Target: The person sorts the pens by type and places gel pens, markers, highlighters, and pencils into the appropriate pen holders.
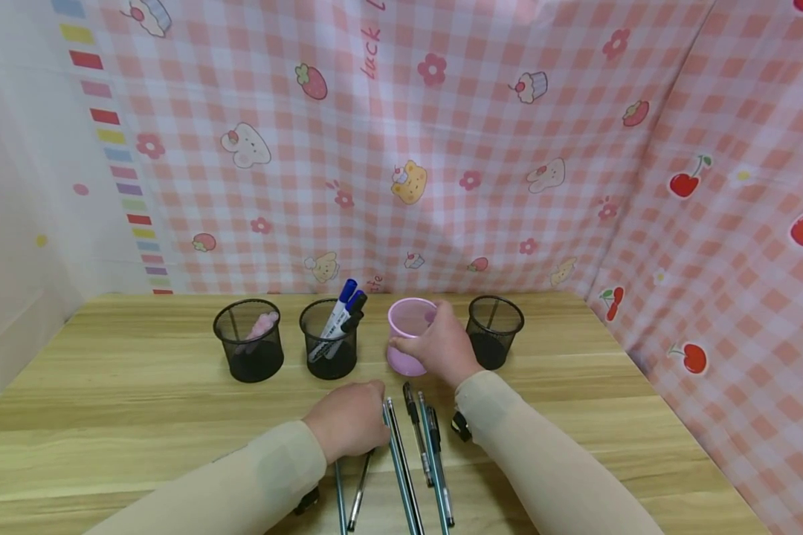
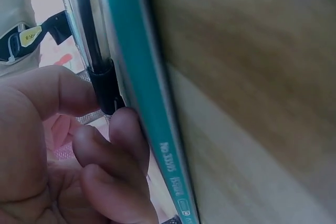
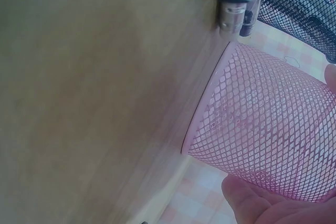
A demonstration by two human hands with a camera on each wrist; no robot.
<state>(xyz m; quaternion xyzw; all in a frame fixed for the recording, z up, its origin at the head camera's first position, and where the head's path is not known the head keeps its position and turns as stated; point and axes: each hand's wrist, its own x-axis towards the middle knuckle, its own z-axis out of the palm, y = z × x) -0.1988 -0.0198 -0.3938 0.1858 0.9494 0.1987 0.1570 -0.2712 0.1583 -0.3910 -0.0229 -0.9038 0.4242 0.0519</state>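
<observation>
My right hand point(image 1: 444, 345) grips the pink mesh cup point(image 1: 401, 364), thumb at its front and fingers at its right side. In the right wrist view, fingers point(image 3: 252, 200) touch the wall of the same cup point(image 3: 262, 119), whose base is on the table. My left hand point(image 1: 349, 420) is low over the table beside the pens. The left wrist view has its thumb and a fingertip point(image 2: 128, 129) at the black end of a clear pen point(image 2: 107, 87), pinching it. A teal pencil point(image 2: 152, 87) crosses close to that camera.
Pens and pencils point(image 1: 401, 468) lie lengthwise between my arms. Left of the pink cup stand a black mesh cup with several markers point(image 1: 331, 364) and another holding a fluffy pink item point(image 1: 262, 325). A third black cup point(image 1: 488, 353) stands to the right. Behind hangs a checked cloth point(image 1: 361, 148).
</observation>
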